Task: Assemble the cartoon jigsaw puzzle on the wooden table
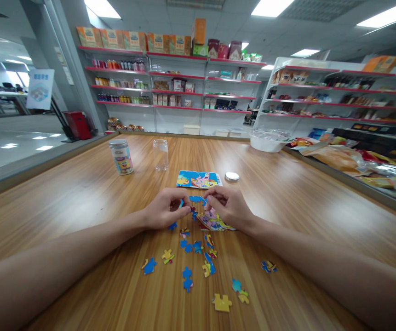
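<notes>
Both hands (198, 209) rest on the half-built puzzle (213, 220).

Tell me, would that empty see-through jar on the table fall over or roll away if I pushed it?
The clear jar stands upright, tall and narrow, with no lid, so a push near the top would probably tip it. Its round sides mean it would likely roll across the smooth wooden table. Being empty, it is probably light and would slide easily.

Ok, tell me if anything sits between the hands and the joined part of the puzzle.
Nothing visible does. The left hand and right hand both rest at the joined puzzle section, fingers touching its edge. The loose pieces lie nearer the person, and the picture card lies beyond, on the table.
</notes>
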The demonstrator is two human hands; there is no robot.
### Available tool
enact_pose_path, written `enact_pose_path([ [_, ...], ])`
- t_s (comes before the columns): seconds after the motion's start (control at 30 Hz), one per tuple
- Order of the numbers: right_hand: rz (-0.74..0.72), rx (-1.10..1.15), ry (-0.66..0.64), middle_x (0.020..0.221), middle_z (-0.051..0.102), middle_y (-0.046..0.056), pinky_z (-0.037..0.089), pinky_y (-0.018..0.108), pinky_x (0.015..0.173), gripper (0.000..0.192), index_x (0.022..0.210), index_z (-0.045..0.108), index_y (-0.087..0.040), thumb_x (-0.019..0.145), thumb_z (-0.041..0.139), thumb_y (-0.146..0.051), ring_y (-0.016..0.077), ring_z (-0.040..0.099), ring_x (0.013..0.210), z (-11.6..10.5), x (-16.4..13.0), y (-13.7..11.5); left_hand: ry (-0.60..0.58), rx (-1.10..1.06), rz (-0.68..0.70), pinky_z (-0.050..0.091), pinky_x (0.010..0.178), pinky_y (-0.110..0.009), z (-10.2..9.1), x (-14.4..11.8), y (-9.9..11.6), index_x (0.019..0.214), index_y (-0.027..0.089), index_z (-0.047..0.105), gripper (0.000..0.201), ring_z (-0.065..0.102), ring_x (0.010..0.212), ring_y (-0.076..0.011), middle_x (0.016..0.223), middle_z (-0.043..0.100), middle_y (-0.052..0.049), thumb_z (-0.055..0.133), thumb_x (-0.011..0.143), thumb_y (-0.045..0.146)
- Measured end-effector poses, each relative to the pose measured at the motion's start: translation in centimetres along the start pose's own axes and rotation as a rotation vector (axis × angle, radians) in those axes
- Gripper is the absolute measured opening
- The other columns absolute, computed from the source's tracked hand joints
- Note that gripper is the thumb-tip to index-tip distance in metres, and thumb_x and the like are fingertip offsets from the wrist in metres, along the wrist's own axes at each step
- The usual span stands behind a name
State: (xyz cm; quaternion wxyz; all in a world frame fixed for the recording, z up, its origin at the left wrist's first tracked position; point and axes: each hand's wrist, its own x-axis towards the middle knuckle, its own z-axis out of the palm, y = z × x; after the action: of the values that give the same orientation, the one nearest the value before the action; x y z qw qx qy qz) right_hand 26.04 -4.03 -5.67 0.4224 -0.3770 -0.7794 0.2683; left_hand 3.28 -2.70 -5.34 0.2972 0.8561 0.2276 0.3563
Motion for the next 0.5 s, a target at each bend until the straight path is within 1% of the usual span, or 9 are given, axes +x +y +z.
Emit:
enact_pose_path([
  [0.1, -0.035, -0.096, 0.036, 0.065, 0.065, 0.003, 0.043, 0.024, 0.051, 0.017, 0.088, 0.066, -0.014, 0.087, 0.054, -0.026, 0.0128, 0.057, 0.054, -0.07, 0.03, 0.58, -0.097, 0.047, 0.113, 0.030, 0.048, -0.022, -0.14, -0.06, 0.55, 0.071, 0.013, 0.058, 0.020, 0.042, 0.055, -0.0108, 0.065, 0.052, -0.001, 0.056, 0.085, 0.027],
  [0.17, -0.058, -0.156, 0.046, 0.064, 0.064, 0.003, 0.040, 0.024, 0.050, 0.017, 0.086, 0.068, -0.014, 0.086, 0.055, -0.025, 0.0125, 0.054, 0.053, -0.05, 0.03, 0.85, -0.138, 0.056, 0.153, 0.030, 0.048, -0.022, -0.10, -0.10, 0.63, 0.070, 0.014, 0.057, 0.017, 0.041, 0.053, -0.0106, 0.064, 0.052, -0.001, 0.055, 0.084, 0.024],
  [0.3, -0.086, -0.229, 0.056, 0.065, 0.063, 0.003, 0.040, 0.025, 0.051, 0.017, 0.084, 0.070, -0.016, 0.084, 0.055, -0.024, 0.0134, 0.052, 0.055, 0.02, -0.07, 0.97, -0.160, 0.082, 0.147, 0.031, 0.048, -0.022, 0.06, -0.15, 0.44, 0.071, 0.014, 0.058, 0.015, 0.042, 0.054, -0.0109, 0.065, 0.053, -0.001, 0.055, 0.083, 0.023],
  [0.5, -0.115, -0.251, 0.060, 0.062, 0.061, 0.002, 0.038, 0.023, 0.049, 0.015, 0.081, 0.070, -0.016, 0.081, 0.056, -0.021, 0.0132, 0.052, 0.054, -0.01, -0.14, 0.94, -0.227, 0.140, 0.139, 0.035, 0.051, -0.023, 0.12, -0.15, 0.39, 0.069, 0.014, 0.059, 0.014, 0.046, 0.055, -0.0109, 0.066, 0.056, -0.001, 0.057, 0.082, 0.021],
])
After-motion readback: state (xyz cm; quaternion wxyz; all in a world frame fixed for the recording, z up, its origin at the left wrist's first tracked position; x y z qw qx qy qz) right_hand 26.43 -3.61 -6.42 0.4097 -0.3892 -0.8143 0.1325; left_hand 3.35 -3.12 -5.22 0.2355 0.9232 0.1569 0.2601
